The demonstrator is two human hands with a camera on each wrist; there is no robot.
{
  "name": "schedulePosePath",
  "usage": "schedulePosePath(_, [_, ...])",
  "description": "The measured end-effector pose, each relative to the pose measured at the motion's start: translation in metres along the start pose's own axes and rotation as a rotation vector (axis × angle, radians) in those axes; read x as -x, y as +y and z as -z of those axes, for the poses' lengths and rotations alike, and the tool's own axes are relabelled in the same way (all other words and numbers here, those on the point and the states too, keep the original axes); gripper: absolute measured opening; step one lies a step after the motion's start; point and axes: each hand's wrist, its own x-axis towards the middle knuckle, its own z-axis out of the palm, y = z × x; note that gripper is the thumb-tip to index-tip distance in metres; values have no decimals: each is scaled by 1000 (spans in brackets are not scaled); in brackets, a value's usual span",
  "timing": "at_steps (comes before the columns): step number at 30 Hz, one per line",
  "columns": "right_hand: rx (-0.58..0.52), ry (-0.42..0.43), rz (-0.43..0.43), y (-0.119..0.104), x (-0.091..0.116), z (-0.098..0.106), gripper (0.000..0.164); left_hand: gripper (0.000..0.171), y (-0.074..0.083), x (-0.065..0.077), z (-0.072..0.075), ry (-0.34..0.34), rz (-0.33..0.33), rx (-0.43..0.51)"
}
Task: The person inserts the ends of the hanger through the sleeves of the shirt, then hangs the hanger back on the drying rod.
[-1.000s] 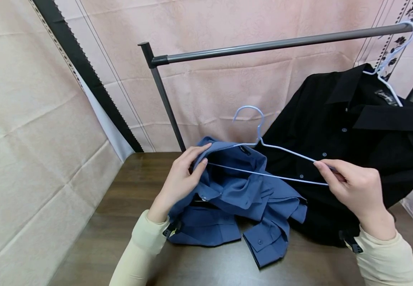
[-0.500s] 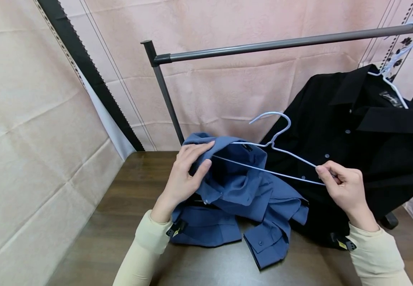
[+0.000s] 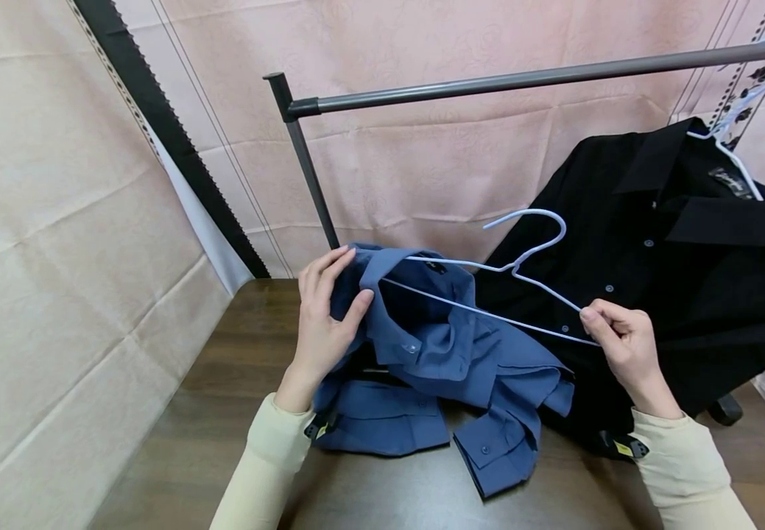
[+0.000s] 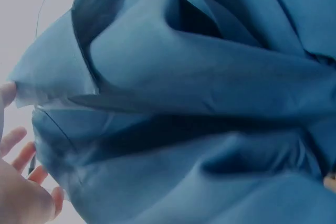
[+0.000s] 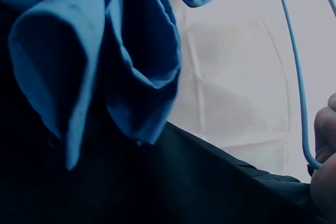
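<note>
A blue button shirt (image 3: 422,346) lies bunched on the table, its collar standing up around one arm of a light-blue wire hanger (image 3: 534,274). That arm's far end is hidden inside the shirt. My left hand (image 3: 322,324) rests on the shirt's left shoulder, fingers extended on the outside and thumb apart from them near the collar. Spread fingers (image 4: 21,156) touch the cloth's edge in the left wrist view. My right hand (image 3: 624,350) pinches the hanger's other corner between thumb and curled fingers. In the right wrist view that hand (image 5: 325,156) shows only partly, at the hanger's bend.
A black shirt (image 3: 594,221) hangs on another hanger (image 3: 740,110) at the right of the grey rack rail (image 3: 488,87), behind my right hand. The rack's left post (image 3: 312,177) stands behind the blue shirt. The wooden table (image 3: 223,412) extends left and front.
My left hand has shifted left from the collar's edge onto the shirt's shoulder. My right hand has moved left with the hanger, pushing its arm deeper, and the hook has swung right and tilted.
</note>
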Motion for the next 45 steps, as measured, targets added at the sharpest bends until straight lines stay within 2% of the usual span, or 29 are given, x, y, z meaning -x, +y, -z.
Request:
schedulePosePath(5, [-167,19,-46,4,2,-3,34,56,-5,8,5,-3,44,29])
schedulePosePath(8, [-244,35,-58,5,1,-5,33,65,-8,15,7,-6,89,43])
schedulePosePath(10, [-302,42,-57,6,0,-6,33,69,-9,21,10,-6,136,21])
schedulePosePath(13, [-368,51,-50,7,-2,-7,37,59,-10,27,14,27,205,-20])
schedulePosePath(15, [-409,59,-46,9,-2,-6,41,44,-11,28,19,74,222,-32])
schedulePosePath(18, [-452,79,-51,11,-3,-7,45,21,-11,24,31,142,158,-25])
schedulePosePath(21, [-488,94,-61,15,-4,-7,47,11,-10,14,45,150,37,-10])
schedulePosePath(26, [-521,69,-87,18,-3,-8,51,42,0,-10,65,105,-107,25])
schedulePosePath(31, [-527,6,-90,21,-1,-10,51,53,14,-32,77,27,-184,82])
schedulePosePath(34, [-486,6,-91,21,0,-14,48,52,19,-41,79,-50,-202,110])
schedulePosePath(37, [-415,50,-93,19,1,-21,47,51,20,-43,77,-103,-167,119])
schedulePosePath(40, [-367,120,-88,14,1,-27,45,55,19,-40,75,-106,-115,90])
schedulePosePath(42, [-372,167,-77,12,2,-29,43,59,16,-37,77,-92,-88,54])
schedulePosePath(45, [-401,226,-47,9,2,-27,43,60,12,-34,81,-94,-88,-5])
